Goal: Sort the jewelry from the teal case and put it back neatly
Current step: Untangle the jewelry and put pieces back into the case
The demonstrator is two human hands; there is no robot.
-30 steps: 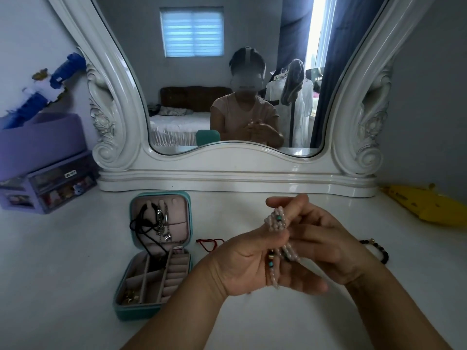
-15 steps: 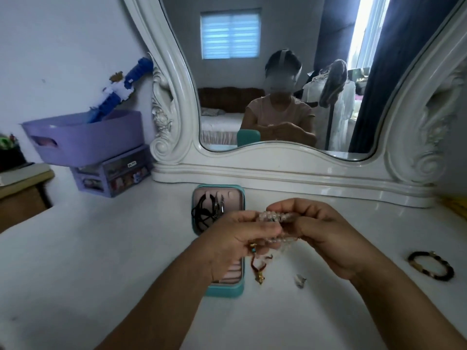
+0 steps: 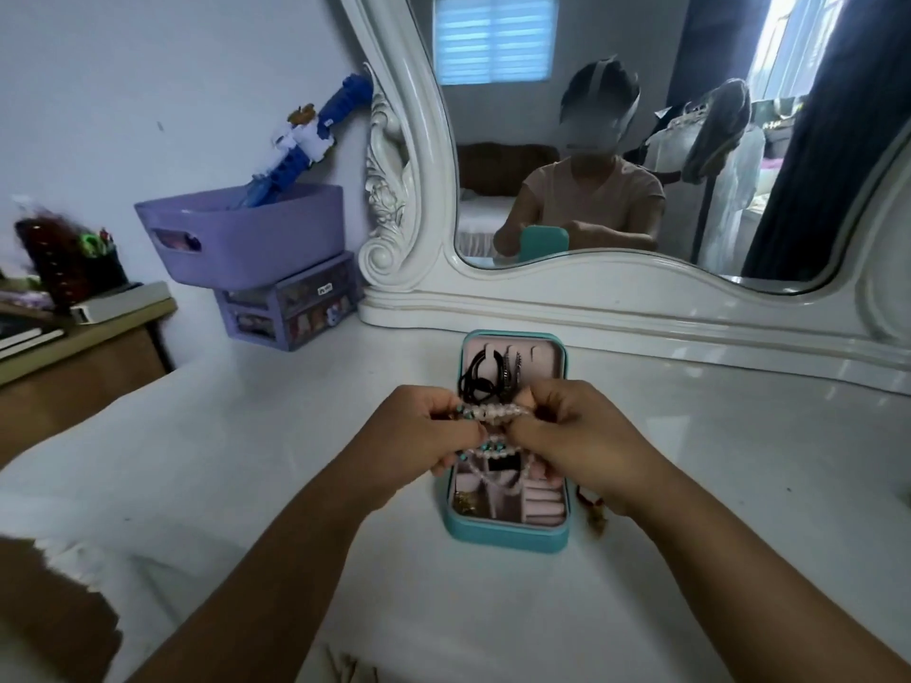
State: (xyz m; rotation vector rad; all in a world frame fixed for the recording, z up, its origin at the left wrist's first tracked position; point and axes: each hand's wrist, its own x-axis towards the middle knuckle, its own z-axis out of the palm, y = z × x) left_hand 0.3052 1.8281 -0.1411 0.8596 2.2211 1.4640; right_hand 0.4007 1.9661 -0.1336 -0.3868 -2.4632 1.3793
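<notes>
The teal case (image 3: 503, 532) lies open on the white dresser, its pink lid (image 3: 542, 352) up with black cords and silver chains (image 3: 493, 377) hanging in it. Both hands hover over the case. My left hand (image 3: 419, 436) and my right hand (image 3: 577, 436) each pinch one end of a folded pale pink bead necklace (image 3: 493, 412) with small teal beads. Loops of it hang down into the pink tray compartments. A small gold piece (image 3: 463, 502) lies in the tray's front left compartment.
A red cord with a gold charm (image 3: 594, 510) lies on the dresser just right of the case. The white framed mirror (image 3: 641, 288) stands behind. A purple bin (image 3: 246, 239) on small purple drawers (image 3: 291, 308) sits at back left, beside a wooden desk (image 3: 74, 347).
The view has swung left. Both hands carried the bead necklace from the right of the case to directly above it, and it is now stretched sideways between them.
</notes>
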